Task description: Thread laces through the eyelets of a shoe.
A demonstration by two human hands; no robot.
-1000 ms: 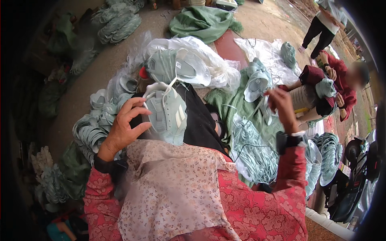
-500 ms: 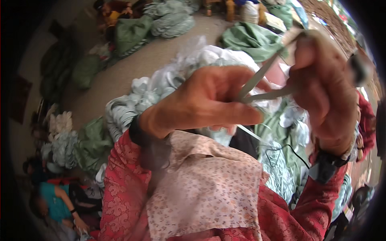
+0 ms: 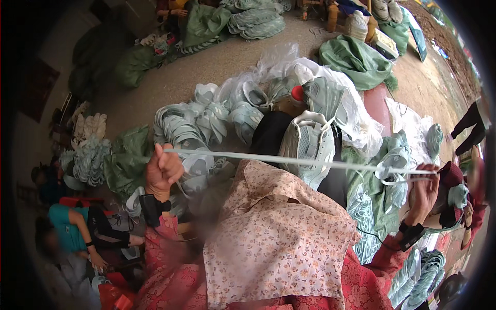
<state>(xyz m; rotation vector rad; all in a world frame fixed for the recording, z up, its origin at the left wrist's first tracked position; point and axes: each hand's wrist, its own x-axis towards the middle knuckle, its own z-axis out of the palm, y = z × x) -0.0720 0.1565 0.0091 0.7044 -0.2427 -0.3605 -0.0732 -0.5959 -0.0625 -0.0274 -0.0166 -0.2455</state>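
Note:
A pale shoelace (image 3: 248, 155) is stretched nearly straight across the view, in front of my chest. At its left end my left hand (image 3: 164, 171) is closed on it, fingers curled. Far out to the right, my right hand (image 3: 423, 194) pinches the other end. Beyond the lace, a pale grey-green shoe upper (image 3: 309, 140) rests between my dark-trousered knees, its opening upward. The lace passes across the view of its lower part. A floral apron (image 3: 279, 243) covers my front.
Stacks of pale shoe uppers (image 3: 181, 124) lie at the left, with clear plastic sheeting (image 3: 356, 124) behind. Bundled laces (image 3: 364, 222) hang at the right. Green sacks (image 3: 356, 62) stand farther off. A person in a teal shirt (image 3: 67, 258) sits at lower left; others are at right.
My hands have moved from close together, with the lace folded between them, to wide apart and lower. The lace is now drawn out straight, and the shoe upper has come into sight.

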